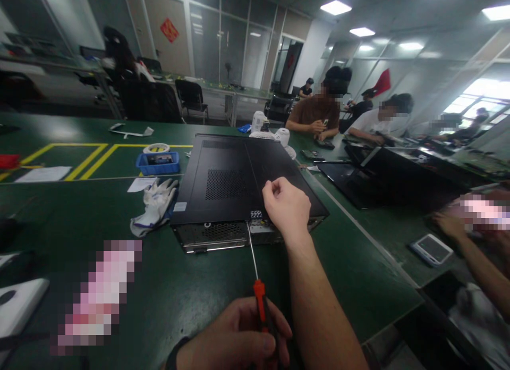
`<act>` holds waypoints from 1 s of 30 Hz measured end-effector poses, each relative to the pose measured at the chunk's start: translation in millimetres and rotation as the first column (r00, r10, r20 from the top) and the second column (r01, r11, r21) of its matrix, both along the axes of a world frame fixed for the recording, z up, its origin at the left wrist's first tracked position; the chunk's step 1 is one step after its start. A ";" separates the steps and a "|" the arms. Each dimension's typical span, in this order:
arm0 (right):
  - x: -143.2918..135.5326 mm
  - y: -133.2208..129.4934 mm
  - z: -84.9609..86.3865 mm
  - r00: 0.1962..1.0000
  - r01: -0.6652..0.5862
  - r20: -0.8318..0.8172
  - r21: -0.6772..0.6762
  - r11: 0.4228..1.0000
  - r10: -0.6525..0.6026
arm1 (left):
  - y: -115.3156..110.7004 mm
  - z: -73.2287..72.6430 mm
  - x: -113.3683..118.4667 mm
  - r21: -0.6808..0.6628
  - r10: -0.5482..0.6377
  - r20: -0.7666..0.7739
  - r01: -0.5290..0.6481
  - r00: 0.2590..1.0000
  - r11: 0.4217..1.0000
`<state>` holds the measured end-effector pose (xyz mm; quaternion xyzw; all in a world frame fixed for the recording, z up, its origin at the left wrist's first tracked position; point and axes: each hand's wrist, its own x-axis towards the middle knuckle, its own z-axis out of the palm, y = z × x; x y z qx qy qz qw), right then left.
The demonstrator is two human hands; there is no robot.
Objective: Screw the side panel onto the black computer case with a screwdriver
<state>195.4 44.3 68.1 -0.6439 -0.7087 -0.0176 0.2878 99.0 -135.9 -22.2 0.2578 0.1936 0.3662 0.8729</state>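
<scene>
A black desktop computer case [223,162] lies flat on the green table in front of me, its metal end panel [215,232] facing me. My left hand [239,333] is closed round the red and black handle of a screwdriver [255,261]. The thin shaft points away from me, and its tip meets the upper edge of the end panel. On or just over the case's top, near that edge, my right hand [289,205] is curled with thumb and fingers together. Whatever it may hold is hidden.
Left of the case are a grey-white glove [155,205], a blue bin [158,162] and a tape roll [156,148]. Another open black case [402,168] and a small scale [432,249] lie to the right. Co-workers sit beyond; a neighbour's arm [474,247] reaches in at right.
</scene>
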 end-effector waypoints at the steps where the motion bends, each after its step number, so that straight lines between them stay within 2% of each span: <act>1: 0.0 0.0 -0.1 1.000 0.000 0.001 0.001 1.000 0.000 | -0.4 -0.3 0.4 0.002 0.012 -0.022 -0.012 1.000 1.000; 6: -0.4 0.2 -0.3 1.000 0.007 0.000 -0.009 1.000 -0.007 | -0.7 -3.9 4.6 0.039 0.060 -0.139 -0.056 0.989 0.998; 12: -0.5 0.9 -1.8 1.000 -0.004 -0.002 0.021 1.000 0.004 | -0.2 -0.3 5.4 0.058 0.092 -0.177 -0.083 0.980 0.995; 20: 0.5 1.8 -2.3 1.000 -0.016 -0.003 0.024 1.000 0.016 | -0.3 4.1 1.7 -0.031 0.028 -0.042 -0.030 0.999 0.999; 24: 0.4 1.2 -1.7 1.000 -0.009 -0.001 0.027 1.000 0.009 | 0.7 6.8 0.3 -0.076 0.039 -0.005 -0.040 0.999 0.996; 30: -0.2 1.1 -2.1 1.000 -0.005 -0.008 0.029 1.000 0.005 | -0.1 0.9 4.9 -0.018 0.055 -0.040 -0.055 0.998 0.998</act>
